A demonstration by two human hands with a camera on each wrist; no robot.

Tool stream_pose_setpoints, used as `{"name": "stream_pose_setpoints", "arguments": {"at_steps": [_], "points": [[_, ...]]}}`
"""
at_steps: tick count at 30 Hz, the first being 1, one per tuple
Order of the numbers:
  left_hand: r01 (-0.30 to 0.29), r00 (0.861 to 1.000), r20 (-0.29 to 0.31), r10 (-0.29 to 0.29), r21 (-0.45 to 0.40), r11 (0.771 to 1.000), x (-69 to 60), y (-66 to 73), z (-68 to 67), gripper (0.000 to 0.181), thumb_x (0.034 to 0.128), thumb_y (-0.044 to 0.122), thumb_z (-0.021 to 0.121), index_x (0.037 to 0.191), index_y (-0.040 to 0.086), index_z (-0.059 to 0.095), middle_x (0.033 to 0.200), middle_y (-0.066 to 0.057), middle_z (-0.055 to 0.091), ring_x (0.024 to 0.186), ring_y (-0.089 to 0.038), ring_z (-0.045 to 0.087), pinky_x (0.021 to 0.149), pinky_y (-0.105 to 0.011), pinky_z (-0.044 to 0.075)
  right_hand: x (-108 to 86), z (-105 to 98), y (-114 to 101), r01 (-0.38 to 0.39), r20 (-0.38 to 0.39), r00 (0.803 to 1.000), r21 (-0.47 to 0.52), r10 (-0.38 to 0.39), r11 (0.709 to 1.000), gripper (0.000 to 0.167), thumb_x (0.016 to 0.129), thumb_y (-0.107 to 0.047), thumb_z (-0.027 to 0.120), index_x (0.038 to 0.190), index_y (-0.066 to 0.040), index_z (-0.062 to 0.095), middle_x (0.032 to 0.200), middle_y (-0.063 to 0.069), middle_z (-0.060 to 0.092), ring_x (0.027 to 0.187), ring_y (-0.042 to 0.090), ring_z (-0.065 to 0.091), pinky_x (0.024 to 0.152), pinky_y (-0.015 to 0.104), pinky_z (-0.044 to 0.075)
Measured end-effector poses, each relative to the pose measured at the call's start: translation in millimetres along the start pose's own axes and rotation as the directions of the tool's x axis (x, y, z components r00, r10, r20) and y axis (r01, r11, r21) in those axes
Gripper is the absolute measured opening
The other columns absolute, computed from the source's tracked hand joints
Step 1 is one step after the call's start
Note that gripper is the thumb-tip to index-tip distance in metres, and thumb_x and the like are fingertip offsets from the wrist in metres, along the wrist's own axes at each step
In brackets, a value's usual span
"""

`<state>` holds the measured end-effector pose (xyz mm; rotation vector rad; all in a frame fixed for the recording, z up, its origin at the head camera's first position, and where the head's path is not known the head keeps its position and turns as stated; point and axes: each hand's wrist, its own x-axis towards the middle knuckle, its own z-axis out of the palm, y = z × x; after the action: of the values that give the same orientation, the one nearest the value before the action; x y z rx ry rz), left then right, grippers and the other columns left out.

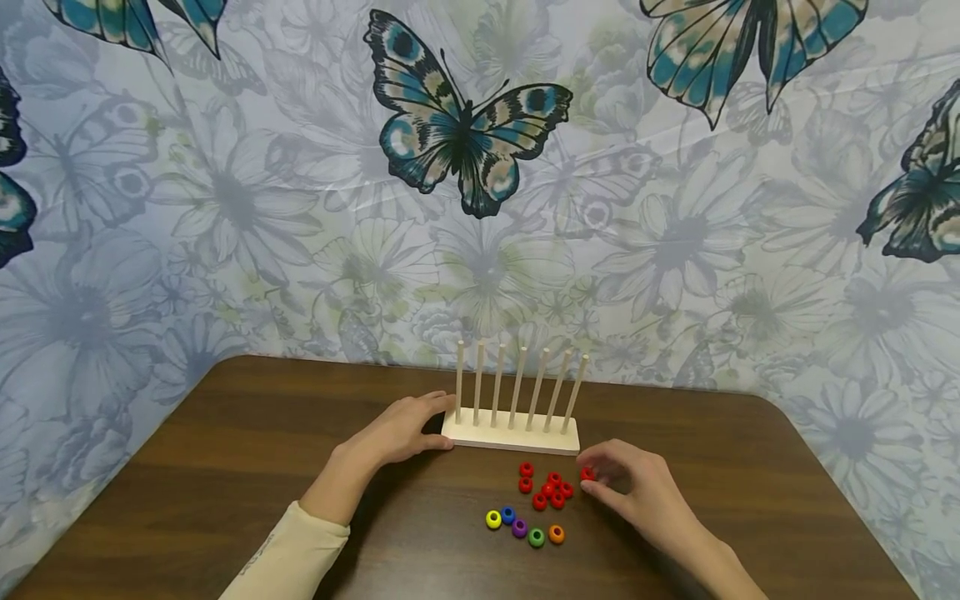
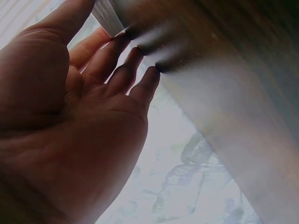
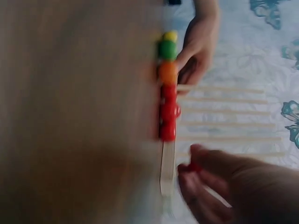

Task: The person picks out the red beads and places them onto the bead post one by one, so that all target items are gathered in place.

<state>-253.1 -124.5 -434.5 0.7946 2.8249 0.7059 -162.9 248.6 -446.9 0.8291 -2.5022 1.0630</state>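
Note:
A pale wooden base with several upright pegs stands toward the back of the table; no bead shows on the pegs. My left hand holds the base's left end between thumb and fingers; in the left wrist view the fingers of that hand reach the base's end. My right hand pinches a red bead just off the base's front right corner; the right wrist view shows the bead at the fingertips of this hand.
Several red beads lie in front of the base. Nearer the front edge are yellow, blue, purple, green and orange beads. A butterfly-patterned cloth hangs behind the brown table.

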Motion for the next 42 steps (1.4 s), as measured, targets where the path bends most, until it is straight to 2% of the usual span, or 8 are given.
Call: {"name": "stream_pose_setpoints", "arguments": {"at_steps": [5,12,20,25,28,31,36,42], "points": [[0.015,1.0,0.01,-0.015,-0.022,1.0,0.6,-1.0,-0.3,0.069,0.0963,0.027,0.079,0.156,0.008,0.051,0.164,-0.021,0.044,0.146,-0.043,0.048,0.119,-0.057,0.041,18.8,-13.7,-6.4,0.036,-0.075,0.997,0.008,-0.035,0.999,0.038,0.079,0.005,0.089,0.107,-0.016,0.075,0.096,-0.007,0.076,0.08,0.006,0.073,0.073,0.02,0.061],[0.009,1.0,0.014,-0.009,-0.025,1.0,0.6,-0.7,-3.1,0.068,0.0963,0.026,0.079,0.156,0.007,0.052,0.163,-0.021,0.045,0.145,-0.043,0.049,0.118,-0.058,0.042,49.3,-35.0,-16.8,0.069,-0.179,0.982,0.002,-0.068,0.998,0.03,0.085,-0.002,0.087,0.109,-0.017,0.077,0.103,-0.006,0.077,0.09,0.008,0.075,0.078,0.023,0.062],[0.011,1.0,0.005,-0.011,-0.017,1.0,-0.1,-3.2,-1.0,0.069,0.096,0.027,0.079,0.156,0.007,0.052,0.163,-0.021,0.045,0.144,-0.044,0.05,0.117,-0.059,0.042,88.5,-49.6,-40.7,0.125,-0.288,0.953,0.1,-0.091,0.987,0.029,0.087,0.004,0.083,0.11,-0.012,0.08,0.105,0.001,0.079,0.096,0.01,0.076,0.084,0.023,0.062],[0.015,1.0,0.001,-0.015,-0.014,1.0,0.3,-4.1,2.0,0.07,0.0959,0.028,0.079,0.156,0.008,0.051,0.163,-0.021,0.045,0.145,-0.043,0.049,0.118,-0.058,0.042,112.4,-44.7,-55.7,0.168,-0.346,0.932,0.161,-0.104,0.973,0.026,0.089,0.004,0.081,0.112,-0.007,0.079,0.106,0.004,0.079,0.097,0.014,0.076,0.086,0.024,0.061],[0.008,1.0,-0.008,-0.008,-0.017,1.0,0.8,-3.6,3.5,0.07,0.0954,0.028,0.08,0.156,0.008,0.052,0.162,-0.02,0.046,0.145,-0.042,0.05,0.118,-0.057,0.042,125.1,-37.8,-61.4,0.176,-0.368,0.923,0.13,-0.118,0.976,0.022,0.091,0.0,0.081,0.112,-0.006,0.08,0.106,0.004,0.079,0.098,0.016,0.075,0.09,0.024,0.059],[0.0,1.0,-0.007,0.0,-0.027,1.0,0.7,-3.0,3.8,0.07,0.0953,0.028,0.08,0.156,0.008,0.052,0.162,-0.021,0.046,0.145,-0.042,0.05,0.118,-0.057,0.043,132.5,-30.7,-63.0,0.17,-0.376,0.916,0.051,-0.139,0.984,0.021,0.09,-0.003,0.083,0.111,-0.009,0.081,0.104,0.003,0.08,0.096,0.017,0.075,0.088,0.02,0.056],[0.003,1.0,-0.01,-0.004,-0.031,1.0,0.4,-2.3,2.8,0.07,0.0949,0.027,0.08,0.156,0.008,0.052,0.162,-0.02,0.047,0.144,-0.042,0.051,0.118,-0.057,0.042,134.2,-22.4,-59.2,0.151,-0.365,0.919,-0.019,-0.147,0.988,0.023,0.088,-0.005,0.085,0.11,-0.013,0.082,0.101,0.0,0.081,0.093,0.019,0.076,0.079,0.016,0.051],[-0.005,1.0,-0.011,0.004,-0.027,1.0,-0.4,-3.0,1.9,0.069,0.0949,0.026,0.081,0.155,0.008,0.053,0.161,-0.02,0.048,0.143,-0.042,0.052,0.117,-0.057,0.043,132.0,-17.0,-53.6,0.127,-0.331,0.935,-0.014,-0.125,0.992,0.022,0.09,-0.007,0.084,0.112,-0.014,0.081,0.101,-0.002,0.08,0.09,0.013,0.075,0.065,0.026,0.049]]}}
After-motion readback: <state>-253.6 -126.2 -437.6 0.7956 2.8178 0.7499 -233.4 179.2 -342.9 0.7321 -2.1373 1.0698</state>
